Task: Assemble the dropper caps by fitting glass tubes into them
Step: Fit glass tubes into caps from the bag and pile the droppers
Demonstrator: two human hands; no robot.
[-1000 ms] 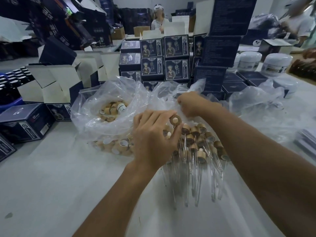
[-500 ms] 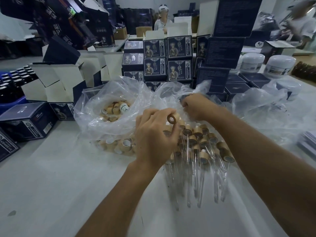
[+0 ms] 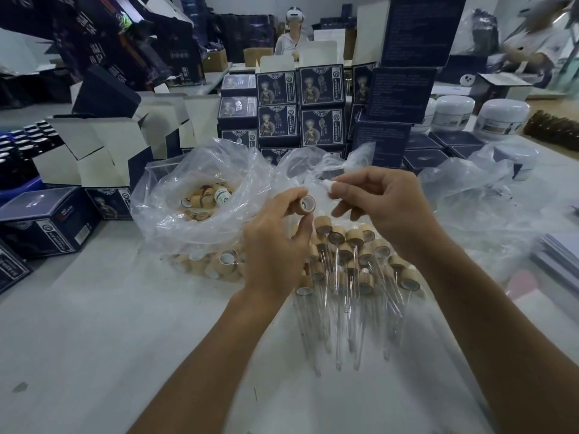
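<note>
My left hand (image 3: 275, 245) pinches a wooden dropper cap (image 3: 306, 204) between thumb and fingers, its open end turned toward me. My right hand (image 3: 382, 198) is raised just to the right of it and pinches a small white piece (image 3: 329, 184) at its fingertips; the glass of the tube is too faint to make out. Below both hands lies a pile of assembled droppers (image 3: 347, 277), wooden caps at the far end and glass tubes pointing toward me. A clear plastic bag (image 3: 175, 214) of loose caps (image 3: 203, 198) sits at the left.
Dark blue printed cartons (image 3: 300, 111) are stacked behind the bags. Open white-lined boxes (image 3: 94, 151) stand at left, white jars (image 3: 501, 117) at back right, crumpled clear plastic (image 3: 488, 195) at right. The grey tabletop (image 3: 94, 339) stretches toward me. Other people work in the background.
My right hand has come out of the plastic bag toward the left hand, holding a small white piece. My left hand has kept hold of the cap and lifted slightly.
</note>
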